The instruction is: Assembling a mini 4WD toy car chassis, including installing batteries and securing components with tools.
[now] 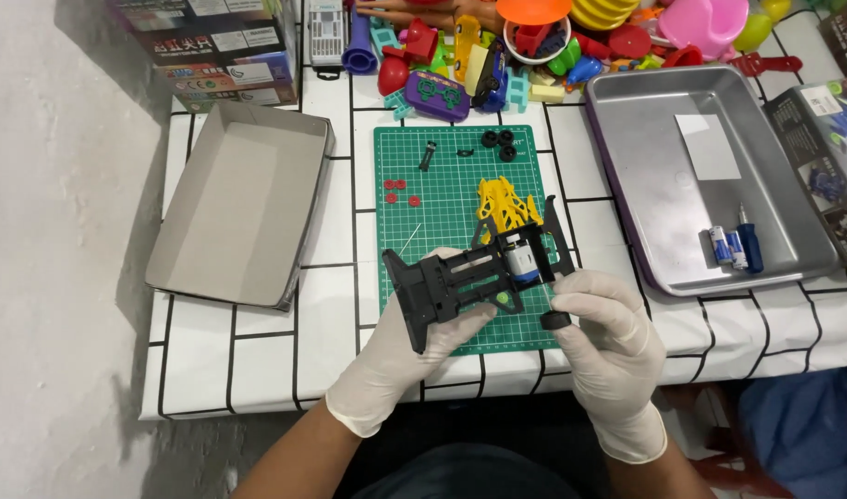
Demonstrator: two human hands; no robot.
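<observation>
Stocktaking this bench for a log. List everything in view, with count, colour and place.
black plastic toy car chassis: one, black, held over mat
small black wheel: one, black, right fingertips
yellow plastic frame: one, yellow, on mat
green cutting mat: one, green, table centre
red washers: several, red, mat left
grey cardboard box lid: one, grey, left
metal tray: one, silver, right
batteries: two, blue-white, in tray
toy pile: many, mixed, far edge
left hand: white glove
right hand: white glove
</observation>
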